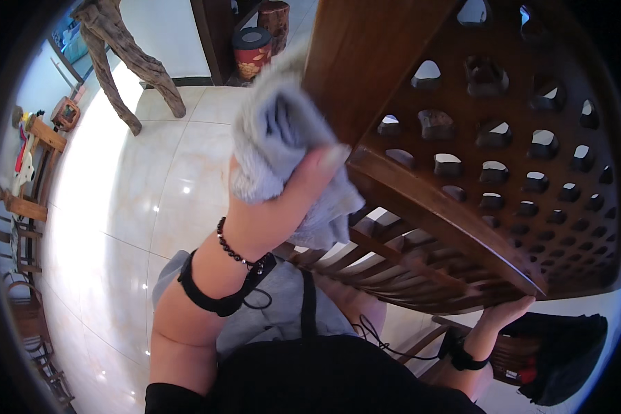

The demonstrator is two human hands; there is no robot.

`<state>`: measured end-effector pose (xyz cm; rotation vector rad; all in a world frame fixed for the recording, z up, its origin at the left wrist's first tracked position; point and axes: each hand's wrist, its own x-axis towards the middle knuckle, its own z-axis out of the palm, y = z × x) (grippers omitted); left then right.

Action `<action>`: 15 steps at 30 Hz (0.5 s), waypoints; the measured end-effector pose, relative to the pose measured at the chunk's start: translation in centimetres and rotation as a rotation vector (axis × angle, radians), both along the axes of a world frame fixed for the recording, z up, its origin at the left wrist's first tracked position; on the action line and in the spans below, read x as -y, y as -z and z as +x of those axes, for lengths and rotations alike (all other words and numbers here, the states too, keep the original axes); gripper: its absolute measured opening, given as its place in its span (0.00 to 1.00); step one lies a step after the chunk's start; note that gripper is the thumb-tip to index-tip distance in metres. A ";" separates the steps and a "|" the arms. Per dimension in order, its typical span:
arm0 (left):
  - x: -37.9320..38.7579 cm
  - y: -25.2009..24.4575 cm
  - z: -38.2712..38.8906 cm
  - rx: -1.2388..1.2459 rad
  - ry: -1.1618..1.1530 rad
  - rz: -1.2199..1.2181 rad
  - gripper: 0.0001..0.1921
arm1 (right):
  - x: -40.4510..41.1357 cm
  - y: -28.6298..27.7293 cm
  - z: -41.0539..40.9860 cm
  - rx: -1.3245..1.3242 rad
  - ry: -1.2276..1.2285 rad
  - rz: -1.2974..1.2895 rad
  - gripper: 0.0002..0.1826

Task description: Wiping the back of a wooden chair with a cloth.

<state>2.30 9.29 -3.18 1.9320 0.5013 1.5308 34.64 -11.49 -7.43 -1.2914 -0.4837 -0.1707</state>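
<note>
My left hand [284,202] grips a bunched grey towelling cloth [323,222], thumb on top. The cloth lies against the edge of a broad dark wooden post [367,62]. That post belongs to a large wooden furniture piece with a pierced lattice panel [502,181], a rail [440,212] and curved slats below. At the lower right, my right hand [509,313] holds the lower corner of this piece where the rail ends; most of its fingers are hidden behind the wood. Black bands circle both wrists, and a beaded bracelet is on the left one.
Gnarled wooden legs [129,57] stand on the tiled floor [186,171] at upper left. Near a doorway are a red floral bin [252,54] and a wood stump [274,23]. Wooden chairs line the far left. A black cloth [569,352] hangs at lower right. A cable crosses my lap.
</note>
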 end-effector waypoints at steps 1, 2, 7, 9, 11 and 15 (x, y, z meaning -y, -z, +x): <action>0.3 1.7 -0.4 0.033 0.062 -0.175 0.30 | -0.1 -0.2 -0.3 0.035 -0.008 -0.012 0.23; 0.5 3.4 -0.5 0.064 0.121 -0.350 0.31 | -0.3 -0.2 -0.6 0.068 -0.018 -0.023 0.23; 0.3 7.2 -1.6 0.096 0.193 -0.538 0.30 | -0.5 -0.1 -0.4 0.146 -0.181 0.032 0.24; 0.1 5.8 -1.6 0.044 0.193 -0.547 0.32 | 0.0 -0.1 0.2 0.136 -0.178 0.006 0.25; -0.5 4.1 -1.5 -0.025 0.188 -0.478 0.33 | 0.3 0.0 0.6 0.131 -0.170 -0.011 0.26; -2.2 -1.8 -0.2 0.103 0.087 -0.129 0.30 | 0.7 0.7 0.8 0.141 0.021 -0.134 0.30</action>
